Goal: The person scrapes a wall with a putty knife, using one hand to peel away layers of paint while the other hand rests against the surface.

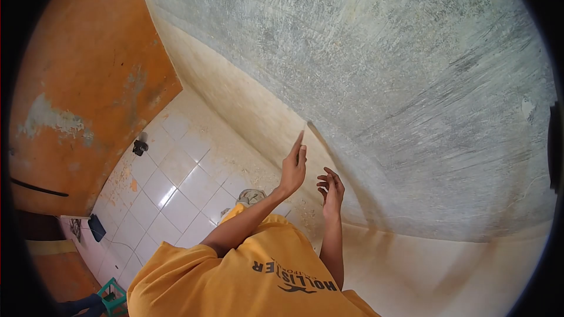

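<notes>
Reaching toward a rough grey-green plastered wall, a person in a yellow printed T-shirt raises both hands near the line where the plaster meets a cream-coloured painted band. The left hand is held flat and open, fingers straight and together, fingertips at or just beside the wall's edge; whether they touch cannot be told. The right hand hangs just beside it, fingers loosely curled, holding nothing visible. White glazed floor tiles spread below, beside an orange, peeling wall. A small black object lies on the tiles, well apart from both hands.
</notes>
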### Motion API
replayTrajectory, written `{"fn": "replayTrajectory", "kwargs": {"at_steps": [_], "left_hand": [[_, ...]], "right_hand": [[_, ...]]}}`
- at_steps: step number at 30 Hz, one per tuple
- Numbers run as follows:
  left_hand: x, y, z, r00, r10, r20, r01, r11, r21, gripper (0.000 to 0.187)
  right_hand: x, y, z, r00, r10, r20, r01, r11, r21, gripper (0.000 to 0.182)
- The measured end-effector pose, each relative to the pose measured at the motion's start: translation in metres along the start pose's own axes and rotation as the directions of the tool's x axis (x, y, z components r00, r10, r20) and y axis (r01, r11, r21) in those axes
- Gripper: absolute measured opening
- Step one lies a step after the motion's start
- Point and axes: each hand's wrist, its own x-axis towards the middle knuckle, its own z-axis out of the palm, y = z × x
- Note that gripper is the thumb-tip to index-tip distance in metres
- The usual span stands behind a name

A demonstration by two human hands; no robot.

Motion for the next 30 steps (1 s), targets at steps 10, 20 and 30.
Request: {"fn": "replayTrajectory", "kwargs": {"at_steps": [10,20,30], "left_hand": [[-0.033,-0.011,-0.004,0.982,-0.045,0.183,0.046,0.999,-0.003,0.056],[-0.009,-0.035,-0.046,0.986,-0.152,0.069,0.153,0.988,-0.009,0.074],[-0.064,-0.052,-0.124,0.958,-0.236,-0.163,0.247,0.967,0.055,0.070]], "right_hand": [[0.004,-0.010,0.034,0.986,-0.118,0.120,0.132,0.985,-0.116,0.035],[0.003,-0.049,0.037,0.938,-0.114,0.328,0.174,0.972,-0.158,0.042],[-0.020,-0.057,0.025,0.893,0.012,0.451,0.101,0.969,-0.224,0.055]]}}
